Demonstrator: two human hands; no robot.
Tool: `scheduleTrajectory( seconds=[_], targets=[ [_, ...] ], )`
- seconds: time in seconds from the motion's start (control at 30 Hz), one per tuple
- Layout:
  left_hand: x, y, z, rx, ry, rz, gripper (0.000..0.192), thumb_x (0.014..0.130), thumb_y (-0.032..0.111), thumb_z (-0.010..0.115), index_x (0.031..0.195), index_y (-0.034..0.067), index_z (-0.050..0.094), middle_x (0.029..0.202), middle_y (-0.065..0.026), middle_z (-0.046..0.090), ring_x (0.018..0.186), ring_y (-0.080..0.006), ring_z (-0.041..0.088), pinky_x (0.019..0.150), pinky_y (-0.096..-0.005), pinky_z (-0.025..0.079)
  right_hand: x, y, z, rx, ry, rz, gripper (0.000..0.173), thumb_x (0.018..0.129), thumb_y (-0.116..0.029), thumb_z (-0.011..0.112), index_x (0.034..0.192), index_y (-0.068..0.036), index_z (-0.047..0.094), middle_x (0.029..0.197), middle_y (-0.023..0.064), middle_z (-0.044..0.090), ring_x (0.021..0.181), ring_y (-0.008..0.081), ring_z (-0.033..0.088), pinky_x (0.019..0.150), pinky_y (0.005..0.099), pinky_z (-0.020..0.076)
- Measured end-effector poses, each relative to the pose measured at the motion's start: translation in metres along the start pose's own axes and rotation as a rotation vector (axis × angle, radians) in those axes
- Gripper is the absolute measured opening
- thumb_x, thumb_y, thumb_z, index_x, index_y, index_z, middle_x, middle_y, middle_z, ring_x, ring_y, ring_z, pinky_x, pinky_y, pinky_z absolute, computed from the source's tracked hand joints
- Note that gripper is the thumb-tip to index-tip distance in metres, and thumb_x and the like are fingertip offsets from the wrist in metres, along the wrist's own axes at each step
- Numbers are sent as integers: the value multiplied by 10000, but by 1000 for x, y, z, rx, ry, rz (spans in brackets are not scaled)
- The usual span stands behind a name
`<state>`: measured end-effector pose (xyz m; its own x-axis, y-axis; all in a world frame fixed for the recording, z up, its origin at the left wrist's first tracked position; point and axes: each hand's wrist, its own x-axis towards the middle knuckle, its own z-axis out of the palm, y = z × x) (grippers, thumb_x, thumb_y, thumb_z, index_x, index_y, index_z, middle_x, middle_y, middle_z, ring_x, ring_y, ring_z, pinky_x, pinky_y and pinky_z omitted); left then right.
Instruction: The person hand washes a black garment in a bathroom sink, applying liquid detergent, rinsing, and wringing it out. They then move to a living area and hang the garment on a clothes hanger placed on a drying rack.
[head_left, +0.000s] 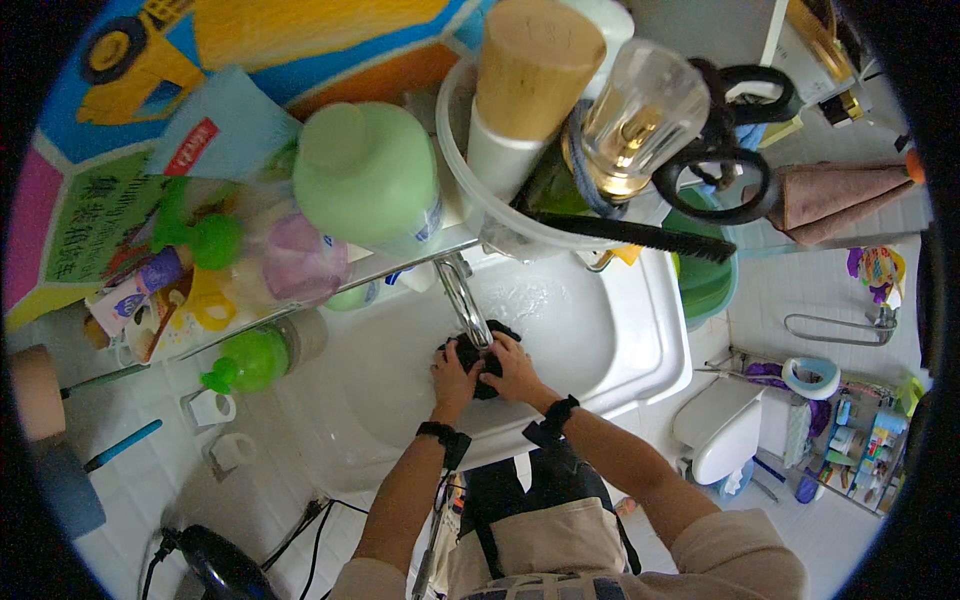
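Observation:
My left hand (454, 381) and my right hand (517, 367) grip a black cloth (504, 328) from its two sides, low over the white washbasin (352, 420). Right above the cloth is the spout of the chrome faucet (463, 296), which reaches in from the basin's far side. Rippling water (536, 296) shows in the basin, to the right of the faucet. The cloth is bunched, and my fingers cover part of it. A black strap band is around each wrist.
Over the basin's far side, a shelf edge (375, 270) carries a green bottle (364, 176) and a clear plastic tub (457, 161) holding bottles, black-handled scissors (716, 180) and a black comb (645, 232). A green pump bottle (255, 356) stands left of the basin. A toilet (720, 431) is at right.

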<state>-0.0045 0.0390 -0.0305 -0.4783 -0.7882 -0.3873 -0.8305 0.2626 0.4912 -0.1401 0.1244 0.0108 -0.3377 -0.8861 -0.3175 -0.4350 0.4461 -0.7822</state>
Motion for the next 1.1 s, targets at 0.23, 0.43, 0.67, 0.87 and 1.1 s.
scheduleTrajectory(
  seconds=[0.23,0.43,0.67,0.87,1.1],
  targets=[
    [69,-10,0,-470,-178,-371,410,864,312,683,1129,13,587,969,-195,677,913,-414,633,829,-475,481,68,9,-2,70,-90,72,309,863,-244,661,1088,-34,626,979,223,666,900,394,628,762,473,501],
    [2,25,0,-62,88,-46,518,901,332,640,1329,110,452,1332,-198,451,1227,-399,436,983,-517,407,-7,-9,10,-304,300,46,369,845,-280,667,1106,-26,611,886,214,646,932,381,629,796,470,493],
    [68,-12,19,-326,-251,-239,305,920,327,618,1027,44,653,1203,-214,539,1076,-426,538,866,-530,463,60,13,8,124,-72,82,244,857,-149,615,1087,-66,617,965,232,662,876,443,628,781,477,514],
    [17,10,5,-72,126,101,345,916,322,642,1138,66,577,1160,-222,535,1010,-449,593,790,-500,495,5,-6,2,-81,135,212,387,872,-337,676,942,43,651,1130,247,587,1074,401,555,889,460,462],
    [54,-16,34,-40,-268,-279,445,980,412,469,1142,12,576,1012,-251,662,999,-446,611,857,-542,476,50,31,9,-56,97,14,283,885,-241,651,1089,-46,629,924,220,667,898,414,632,761,464,502]
  ],
)
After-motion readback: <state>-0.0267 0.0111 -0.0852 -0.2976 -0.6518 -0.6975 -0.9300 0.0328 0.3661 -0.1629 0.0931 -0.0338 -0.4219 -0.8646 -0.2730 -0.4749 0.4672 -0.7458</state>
